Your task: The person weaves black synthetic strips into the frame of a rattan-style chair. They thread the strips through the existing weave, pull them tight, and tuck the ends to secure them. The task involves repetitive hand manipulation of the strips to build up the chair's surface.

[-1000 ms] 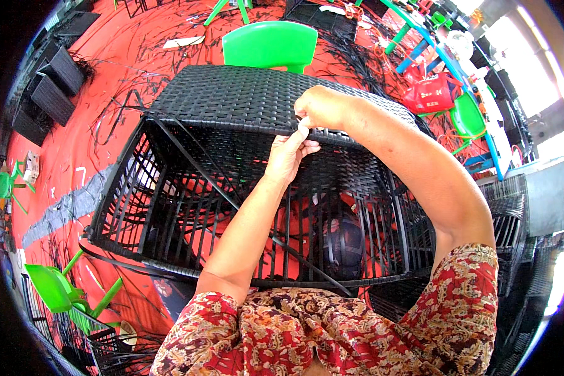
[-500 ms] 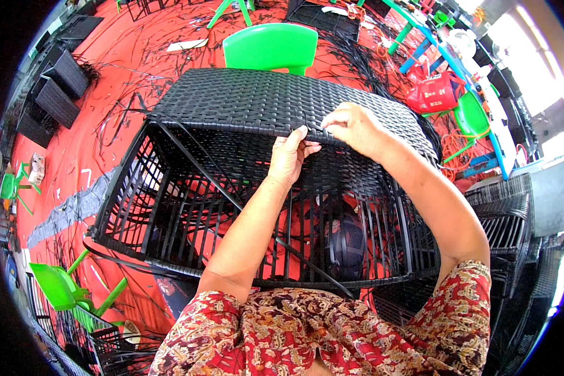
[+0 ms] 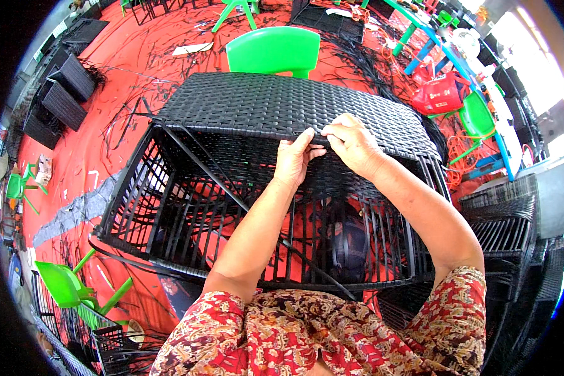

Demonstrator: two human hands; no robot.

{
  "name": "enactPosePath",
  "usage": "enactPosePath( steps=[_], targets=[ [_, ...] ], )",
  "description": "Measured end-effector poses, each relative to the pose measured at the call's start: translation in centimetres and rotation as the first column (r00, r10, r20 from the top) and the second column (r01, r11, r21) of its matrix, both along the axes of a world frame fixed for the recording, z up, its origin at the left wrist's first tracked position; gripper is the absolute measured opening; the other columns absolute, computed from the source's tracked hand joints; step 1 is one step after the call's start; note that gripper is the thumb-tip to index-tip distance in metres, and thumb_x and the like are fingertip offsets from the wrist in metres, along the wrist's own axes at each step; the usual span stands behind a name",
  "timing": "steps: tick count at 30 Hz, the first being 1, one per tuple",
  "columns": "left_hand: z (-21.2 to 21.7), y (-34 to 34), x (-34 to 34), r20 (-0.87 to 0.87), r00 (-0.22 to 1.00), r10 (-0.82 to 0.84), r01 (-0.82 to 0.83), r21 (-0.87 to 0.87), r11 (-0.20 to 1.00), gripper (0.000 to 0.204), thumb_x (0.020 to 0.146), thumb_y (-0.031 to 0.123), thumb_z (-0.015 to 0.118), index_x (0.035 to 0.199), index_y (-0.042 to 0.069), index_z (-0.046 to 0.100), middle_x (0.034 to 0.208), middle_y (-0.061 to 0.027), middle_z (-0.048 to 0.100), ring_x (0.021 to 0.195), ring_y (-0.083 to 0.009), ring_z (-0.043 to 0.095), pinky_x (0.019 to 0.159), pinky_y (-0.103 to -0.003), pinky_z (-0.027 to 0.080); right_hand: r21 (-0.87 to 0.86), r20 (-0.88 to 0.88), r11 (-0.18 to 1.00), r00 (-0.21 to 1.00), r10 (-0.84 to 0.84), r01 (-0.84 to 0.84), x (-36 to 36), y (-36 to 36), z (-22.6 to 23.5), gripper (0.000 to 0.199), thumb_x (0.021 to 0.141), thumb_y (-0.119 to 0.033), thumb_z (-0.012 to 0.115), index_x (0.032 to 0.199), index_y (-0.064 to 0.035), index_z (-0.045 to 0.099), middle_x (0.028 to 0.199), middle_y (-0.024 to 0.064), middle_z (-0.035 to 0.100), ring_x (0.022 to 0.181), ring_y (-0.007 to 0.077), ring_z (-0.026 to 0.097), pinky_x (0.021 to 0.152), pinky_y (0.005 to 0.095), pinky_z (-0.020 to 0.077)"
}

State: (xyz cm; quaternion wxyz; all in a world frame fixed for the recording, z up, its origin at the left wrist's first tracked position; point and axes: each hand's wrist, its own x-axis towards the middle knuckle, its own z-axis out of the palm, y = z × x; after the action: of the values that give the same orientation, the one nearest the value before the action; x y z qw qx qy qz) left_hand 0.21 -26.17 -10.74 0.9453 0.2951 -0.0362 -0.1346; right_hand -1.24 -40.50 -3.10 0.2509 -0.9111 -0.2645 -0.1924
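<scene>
A large black woven wicker furniture piece lies in front of me. Its upper panel is closely woven, while the lower frame has open black strips and bars. My left hand pinches the near edge of the woven panel, thumb on top and fingers curled beneath. Right beside it, my right hand has thumb and forefinger pressed together at the same edge, nearly touching the left thumb. Any strip end between the right fingertips is too small to make out. A diagonal black bar crosses the open side left of my left forearm.
A green plastic chair stands just beyond the wicker piece. Loose black strips litter the red floor covering. At right are a red bag, another green chair and a blue frame. A green stool sits at lower left.
My right hand has come down and left to the panel edge, closing the gap to my left hand. The left hand keeps its pinch. The whole view has shifted slightly.
</scene>
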Motion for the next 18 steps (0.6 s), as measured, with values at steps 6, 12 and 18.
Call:
enactPosePath(
  steps=[6, 12, 18],
  targets=[
    [0.5, -0.5, 0.1, -0.019, 0.995, 0.099, -0.100, -0.050, 0.994, 0.016, 0.079, 0.008, 0.061, 0.094, 0.009, 0.057, 0.088, -0.0025, 0.060, 0.076, -0.0140, 0.060, 0.059, -0.029, 0.055, -0.027, 0.008, 0.999, 0.999, -0.036, 0.036, -0.4, 0.5, -0.3, 0.014, 0.074, -0.007, 0.059, 0.086, -0.0060, 0.065, 0.084, 0.0085, 0.054, 0.084, 0.0282, 0.052, 0.074, 0.0376, 0.0436],
    [0.3, -0.4, 0.3, -0.072, 0.994, 0.087, -0.093, -0.073, 0.993, 0.012, 0.077, 0.007, 0.059, 0.089, 0.008, 0.057, 0.085, -0.0041, 0.062, 0.075, -0.0164, 0.061, 0.060, -0.031, 0.055, -0.053, 0.013, 0.998, 0.999, -0.029, 0.030, -0.9, 0.9, 0.3, 0.014, 0.070, -0.009, 0.062, 0.084, -0.0060, 0.064, 0.083, 0.0079, 0.054, 0.084, 0.0275, 0.052, 0.074, 0.0371, 0.0432],
    [0.4, 0.0, 0.5, -0.133, 0.991, 0.028, -0.033, -0.041, 0.999, 0.010, 0.075, 0.009, 0.062, 0.084, 0.007, 0.059, 0.085, -0.0045, 0.062, 0.076, -0.0176, 0.061, 0.063, -0.034, 0.054, 0.006, -0.068, 0.997, 0.995, -0.076, 0.076, 0.1, 0.9, -0.4, 0.014, 0.066, -0.011, 0.067, 0.078, -0.0055, 0.061, 0.081, 0.0083, 0.055, 0.082, 0.0271, 0.054, 0.074, 0.0370, 0.0437]
  ],
)
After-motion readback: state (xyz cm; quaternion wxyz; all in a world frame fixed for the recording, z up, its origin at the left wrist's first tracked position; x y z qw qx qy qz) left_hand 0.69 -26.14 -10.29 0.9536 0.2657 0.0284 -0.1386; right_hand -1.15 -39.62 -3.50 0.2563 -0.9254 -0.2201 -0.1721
